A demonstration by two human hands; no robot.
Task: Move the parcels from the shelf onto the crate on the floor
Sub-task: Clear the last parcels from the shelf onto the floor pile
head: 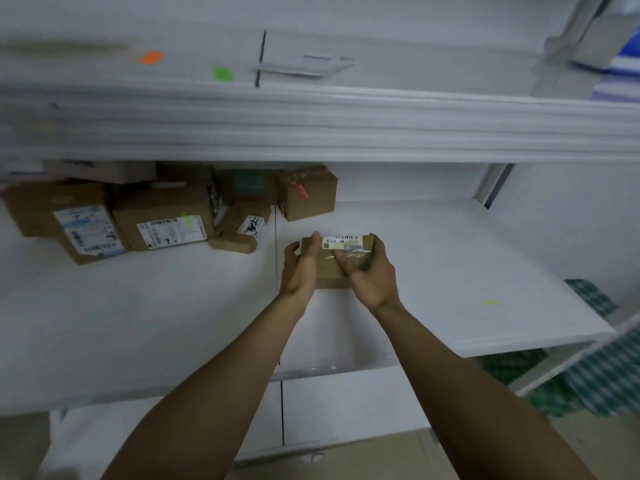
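Parcel (341, 271) in a two-handed grasp: a small brown cardboard box with a white barcode label on its top face is held between both hands, low over the white shelf (467, 265). Whether its base touches the shelf cannot be told. The left hand (299, 268) grips the left end, fingers curled round it. The right hand (370, 277) grips the right end, thumb laid across the taped top and fingers wrapped over the far edge. Holding opposite ends keeps the box level and guards against slip, which suits a carry down to floor level.

Other parcels lie beyond and to the left of the left hand. A red-taped box (308, 194) stands just past the fingertips. A small labelled box (242, 228) lies further left. Beyond it are two larger labelled boxes (166, 223), (79, 223) packed side by side, with more stacked behind. All sit toward the back of the shelf, so each requires a forward reach under the upper shelf (311, 126), which overhangs both hands.

The crate is not in view. Judging by the stock on the shelf, the task is partway through. The next move probably calls for drawing the box toward the body and clear of the shelf edge, then lowering it.
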